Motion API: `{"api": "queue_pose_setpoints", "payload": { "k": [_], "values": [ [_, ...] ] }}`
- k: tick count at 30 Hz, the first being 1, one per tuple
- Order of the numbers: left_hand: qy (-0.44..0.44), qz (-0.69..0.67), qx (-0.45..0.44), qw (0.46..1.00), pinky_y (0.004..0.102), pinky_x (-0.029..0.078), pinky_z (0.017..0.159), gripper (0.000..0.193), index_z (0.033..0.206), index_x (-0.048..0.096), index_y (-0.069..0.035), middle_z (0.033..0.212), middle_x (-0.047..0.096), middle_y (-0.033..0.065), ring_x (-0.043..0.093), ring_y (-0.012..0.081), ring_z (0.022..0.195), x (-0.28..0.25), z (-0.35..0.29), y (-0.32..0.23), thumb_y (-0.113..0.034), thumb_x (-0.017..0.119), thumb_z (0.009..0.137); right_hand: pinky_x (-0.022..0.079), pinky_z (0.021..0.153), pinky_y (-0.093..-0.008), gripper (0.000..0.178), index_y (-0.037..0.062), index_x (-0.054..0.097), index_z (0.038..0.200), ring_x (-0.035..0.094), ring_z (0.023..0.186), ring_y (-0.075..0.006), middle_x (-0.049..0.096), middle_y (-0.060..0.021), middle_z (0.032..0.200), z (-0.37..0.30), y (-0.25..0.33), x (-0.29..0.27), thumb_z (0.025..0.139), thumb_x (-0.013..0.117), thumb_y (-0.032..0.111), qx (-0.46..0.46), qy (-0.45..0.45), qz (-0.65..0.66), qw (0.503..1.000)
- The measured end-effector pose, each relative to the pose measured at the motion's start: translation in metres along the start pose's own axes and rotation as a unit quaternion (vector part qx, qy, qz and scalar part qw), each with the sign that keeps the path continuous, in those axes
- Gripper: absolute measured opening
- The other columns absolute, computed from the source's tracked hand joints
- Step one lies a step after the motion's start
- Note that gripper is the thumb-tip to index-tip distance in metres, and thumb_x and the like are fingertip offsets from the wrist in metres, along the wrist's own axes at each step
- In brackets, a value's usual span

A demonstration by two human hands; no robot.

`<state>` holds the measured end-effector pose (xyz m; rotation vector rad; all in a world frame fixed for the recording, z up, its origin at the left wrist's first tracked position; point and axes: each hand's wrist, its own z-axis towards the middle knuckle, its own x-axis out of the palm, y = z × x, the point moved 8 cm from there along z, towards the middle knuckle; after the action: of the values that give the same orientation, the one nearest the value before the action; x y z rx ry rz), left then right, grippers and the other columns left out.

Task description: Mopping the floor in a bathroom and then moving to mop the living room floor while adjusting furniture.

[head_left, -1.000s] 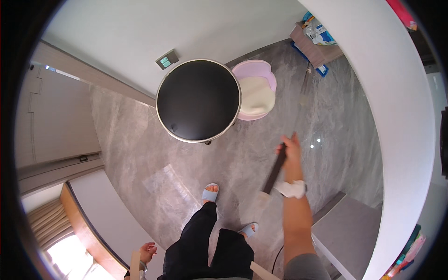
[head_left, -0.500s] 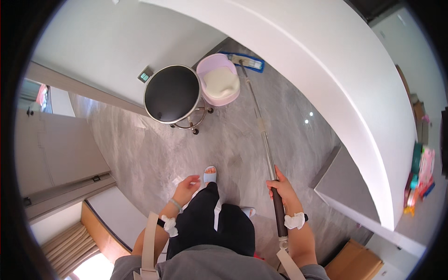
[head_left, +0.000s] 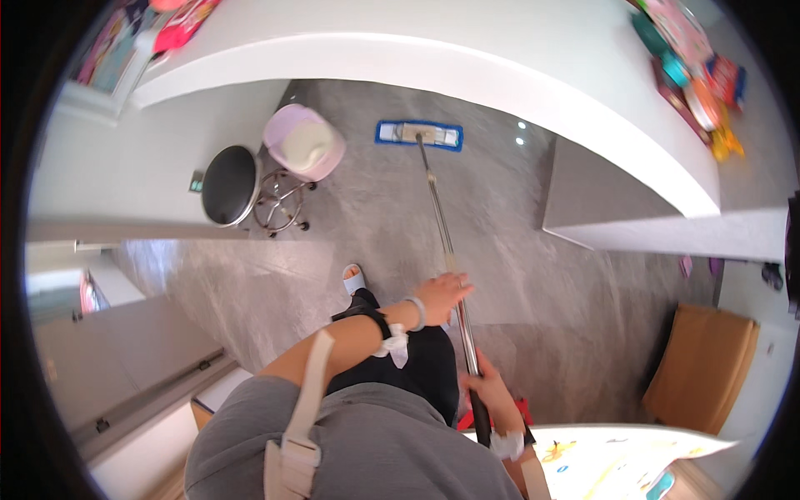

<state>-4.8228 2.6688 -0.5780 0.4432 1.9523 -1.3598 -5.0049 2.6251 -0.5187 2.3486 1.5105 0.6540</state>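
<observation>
Well, right hand (head_left: 497, 400) on mop pole (head_left: 440, 212), red packet (head_left: 187, 23) illegible.

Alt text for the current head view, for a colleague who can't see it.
A person's right hand grips a mop pole, and the left hand is over it farther up, its grip unclear. The blue-edged mop head is on the grey floor, with a black-topped wheeled stool and a lilac-and-cream seat to its left.
</observation>
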Motion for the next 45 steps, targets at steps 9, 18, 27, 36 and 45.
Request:
{"api": "queue_pose_setpoints", "payload": {
  "k": [9,18,27,36,45],
  "values": [
    [0.309,0.083,0.328,0.889,0.0524,0.032,0.103,0.025,0.078,0.072,-0.014,0.083,0.070,0.0057,0.063,0.0256,0.093,0.215,-0.009,-0.245,-0.033,0.074,0.062,0.048,0.063,-0.0296,0.045,0.0031,0.043,0.119,0.061,0.072,-0.0174,0.061,-0.0107,0.087,-0.298,-0.214,-0.072,0.080,0.065,0.009,0.021,-0.243,-0.260,0.934],
    [0.399,0.190,0.333,0.833,0.0619,0.027,0.104,0.019,0.079,0.072,-0.017,0.079,0.068,0.0089,0.062,0.0308,0.093,0.185,0.089,-0.181,-0.027,0.068,0.064,0.043,0.077,-0.0409,0.058,0.0029,0.045,0.116,0.053,0.090,-0.0319,0.053,-0.0185,0.100,-0.246,-0.156,-0.046,0.072,0.073,0.029,0.181,-0.274,-0.118,0.937],
    [0.298,0.338,0.214,0.867,0.0614,0.031,0.101,0.026,0.082,0.070,-0.021,0.091,0.066,0.0043,0.058,0.0275,0.103,0.040,0.352,-0.035,-0.035,0.080,0.063,0.044,0.097,-0.0380,0.070,0.0002,0.045,0.133,0.055,0.116,-0.0380,0.057,-0.0233,0.123,-0.211,0.149,-0.087,0.070,0.075,0.005,-0.258,-0.252,-0.123,0.925],
    [0.165,0.026,0.272,0.948,0.0462,0.048,0.061,0.019,0.059,0.061,-0.004,0.058,0.057,0.0185,0.059,0.0397,0.062,0.047,0.295,-0.210,-0.020,0.070,0.063,0.032,0.062,-0.0286,0.025,0.0056,0.046,0.074,0.037,0.064,-0.0159,0.035,-0.0021,0.068,-0.428,0.115,-0.226,0.091,0.040,0.023,-0.539,-0.734,0.225,0.347],
    [0.132,0.008,-0.006,0.991,0.0470,0.050,0.070,0.033,0.075,0.066,-0.006,0.077,0.065,0.0189,0.062,0.0420,0.079,0.089,0.231,-0.181,-0.038,0.072,0.069,0.048,0.076,-0.0405,0.054,0.0034,0.051,0.088,0.054,0.070,-0.0215,0.048,-0.0091,0.070,-0.359,0.223,-0.378,0.093,0.035,0.055,-0.653,-0.435,0.184,0.592]
  ]
}}
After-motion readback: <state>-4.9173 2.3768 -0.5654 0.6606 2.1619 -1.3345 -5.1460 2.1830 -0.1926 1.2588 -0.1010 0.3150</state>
